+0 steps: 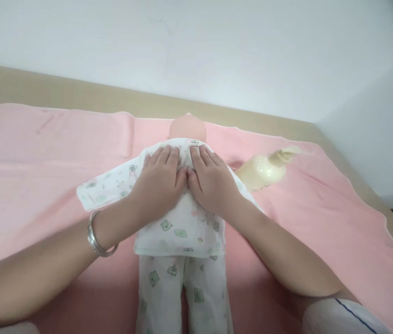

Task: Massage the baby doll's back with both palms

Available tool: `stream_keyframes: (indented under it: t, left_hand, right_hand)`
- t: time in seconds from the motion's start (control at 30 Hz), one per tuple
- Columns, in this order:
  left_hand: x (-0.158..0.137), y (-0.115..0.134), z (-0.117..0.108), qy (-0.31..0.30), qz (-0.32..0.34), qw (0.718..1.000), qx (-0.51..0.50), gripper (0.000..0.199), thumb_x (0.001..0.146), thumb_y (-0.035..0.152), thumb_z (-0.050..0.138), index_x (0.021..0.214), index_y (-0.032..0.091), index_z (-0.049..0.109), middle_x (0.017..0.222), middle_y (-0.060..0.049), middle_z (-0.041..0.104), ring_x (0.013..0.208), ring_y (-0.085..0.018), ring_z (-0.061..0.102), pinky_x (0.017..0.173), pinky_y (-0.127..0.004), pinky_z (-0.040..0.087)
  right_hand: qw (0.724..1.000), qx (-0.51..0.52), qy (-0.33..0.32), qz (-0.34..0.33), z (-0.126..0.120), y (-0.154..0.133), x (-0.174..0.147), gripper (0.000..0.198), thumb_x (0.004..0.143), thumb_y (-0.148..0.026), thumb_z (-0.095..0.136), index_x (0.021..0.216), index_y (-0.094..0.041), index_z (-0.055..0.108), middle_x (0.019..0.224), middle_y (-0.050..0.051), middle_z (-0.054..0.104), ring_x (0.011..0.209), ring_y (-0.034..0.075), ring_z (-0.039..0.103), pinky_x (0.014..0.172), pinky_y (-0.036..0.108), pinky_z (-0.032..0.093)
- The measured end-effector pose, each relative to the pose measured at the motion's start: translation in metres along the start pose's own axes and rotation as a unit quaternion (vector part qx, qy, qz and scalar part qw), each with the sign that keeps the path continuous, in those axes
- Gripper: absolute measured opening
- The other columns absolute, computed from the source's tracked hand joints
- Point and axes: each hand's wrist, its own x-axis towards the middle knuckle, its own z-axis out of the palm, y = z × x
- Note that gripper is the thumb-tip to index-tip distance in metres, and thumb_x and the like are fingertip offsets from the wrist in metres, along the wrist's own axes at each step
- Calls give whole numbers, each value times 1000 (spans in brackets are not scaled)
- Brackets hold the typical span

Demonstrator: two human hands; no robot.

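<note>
A baby doll lies stretched out on a pink sheet, with its bald head (187,128) at the far end. It wears a white printed top (178,227) and matching trousers (157,287). My left hand (163,178) rests flat on the left side of the doll's upper body, fingers stretched toward the head. On the other side, my right hand (212,181) lies flat in the same way. Both thumbs meet, or nearly meet, in the middle. One sleeve (107,185) of the top spreads out to the left; the other is mostly behind my right hand and arm.
The pink sheet (321,222) covers most of a beige surface (95,88) against a white wall (196,51). A shiny pale-yellow object with a narrow neck (264,171) lies on the sheet to the right; its kind is unclear. A silver bangle (95,236) circles my left wrist.
</note>
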Motion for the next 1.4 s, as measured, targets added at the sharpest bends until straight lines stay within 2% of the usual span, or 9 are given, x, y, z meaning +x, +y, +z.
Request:
stream_keyframes:
  t: [0.1, 0.23, 0.47, 0.7, 0.93, 1.07, 1.17, 1.27, 1.4]
  left_hand:
    - [-11, 5, 0, -4, 61, 996, 58, 63, 100, 27, 20, 146, -9, 42, 156, -27, 41, 151, -39, 31, 127, -57, 24]
    - [-18, 7, -2, 4, 133, 988, 73, 57, 98, 22, 21, 134, -5, 56, 152, -23, 48, 150, -36, 35, 128, -53, 26]
    - [-6, 5, -22, -66, 37, 997, -19, 61, 96, 26, 27, 150, 1, 44, 161, -18, 38, 154, -30, 28, 128, -47, 27]
    - [11, -9, -17, -24, -5, 998, -61, 52, 96, 42, 37, 133, 12, 59, 149, -14, 54, 145, -35, 43, 122, -54, 36]
    - [-6, -1, -2, -14, 38, 998, 41, 63, 102, 32, 23, 151, -5, 35, 160, -27, 35, 153, -40, 28, 125, -62, 27]
    - [-21, 4, -1, 12, 154, 982, 108, 57, 100, 20, 22, 139, -6, 52, 150, -29, 48, 149, -41, 36, 124, -61, 31]
    - [-25, 6, -2, 12, 197, 969, 150, 57, 96, 14, 21, 132, -10, 57, 144, -32, 52, 146, -44, 40, 125, -61, 30]
    - [-22, 4, -3, 15, 180, 975, 126, 56, 96, 17, 22, 132, -7, 58, 147, -28, 52, 146, -41, 40, 125, -58, 32]
    - [-6, -1, -7, 1, 112, 993, 33, 54, 98, 24, 23, 134, 1, 56, 149, -22, 50, 148, -35, 38, 124, -55, 34]
  right_hand:
    - [999, -25, -20, -32, -4, 4, 1, 60, 103, -32, 29, 150, 3, 39, 154, 29, 45, 148, 37, 39, 120, 57, 36]
    - [996, -46, -45, -59, -10, 8, 3, 63, 104, -36, 29, 151, 6, 37, 156, 31, 42, 149, 39, 38, 119, 57, 37]
    - [995, -72, -62, -37, -25, -6, -4, 61, 104, -33, 34, 150, 6, 41, 148, 28, 53, 142, 37, 48, 118, 52, 40]
    - [990, -125, -68, -18, -31, -29, -17, 53, 101, -21, 37, 146, 4, 49, 145, 28, 57, 137, 40, 54, 112, 54, 46]
    - [997, -65, -42, 0, -29, -20, -10, 51, 102, -20, 35, 145, 1, 52, 144, 22, 60, 140, 31, 54, 117, 46, 44]
    - [998, -33, -46, 0, -27, -14, -5, 52, 103, -23, 34, 147, 0, 50, 148, 20, 57, 144, 30, 49, 119, 44, 43]
    - [998, -37, -43, -14, -22, -11, -3, 54, 104, -26, 34, 147, 3, 48, 152, 24, 51, 148, 33, 43, 122, 47, 38]
    - [997, -44, -51, -24, -20, -10, -3, 56, 104, -26, 31, 148, 5, 45, 154, 27, 48, 149, 35, 41, 123, 49, 37]
    - [996, -67, -42, -33, -26, -17, -11, 55, 103, -24, 32, 149, 3, 45, 151, 27, 50, 145, 36, 46, 120, 52, 40]
